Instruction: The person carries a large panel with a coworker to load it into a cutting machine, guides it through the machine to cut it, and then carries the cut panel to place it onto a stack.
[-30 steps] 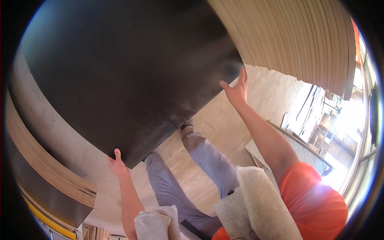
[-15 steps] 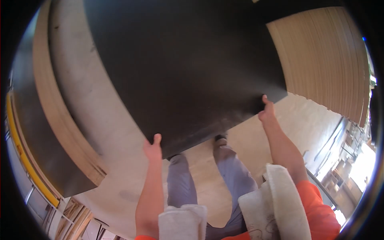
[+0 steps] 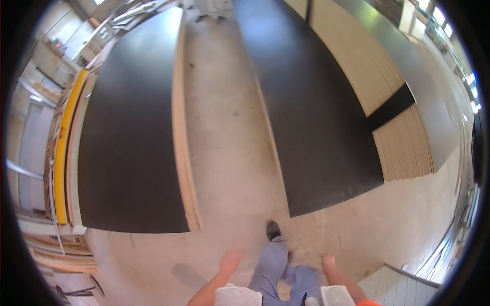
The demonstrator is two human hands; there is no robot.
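Note:
A large dark panel (image 3: 316,117) with a pale thin edge lies ahead and to the right, clear of both hands. My left hand (image 3: 232,259) hangs low over the floor, in front of my legs on the left. Motion smears its fingers, and nothing shows in it. Beside my right leg is my right hand (image 3: 328,261), holding nothing, a digit standing out from it. Part of that hand is blurred.
A dark-topped stack of boards (image 3: 138,132) stands on the left, beside a yellow bar (image 3: 69,148). Pale board edges (image 3: 408,148) form a tall stack at right, with a dark strip (image 3: 393,108) across it. A pale slatted surface (image 3: 398,288) is at lower right.
Both hands have let go of the dark panel and drawn back toward my body. The panel now lies farther off to the right. My view has shifted, showing more of the left stack.

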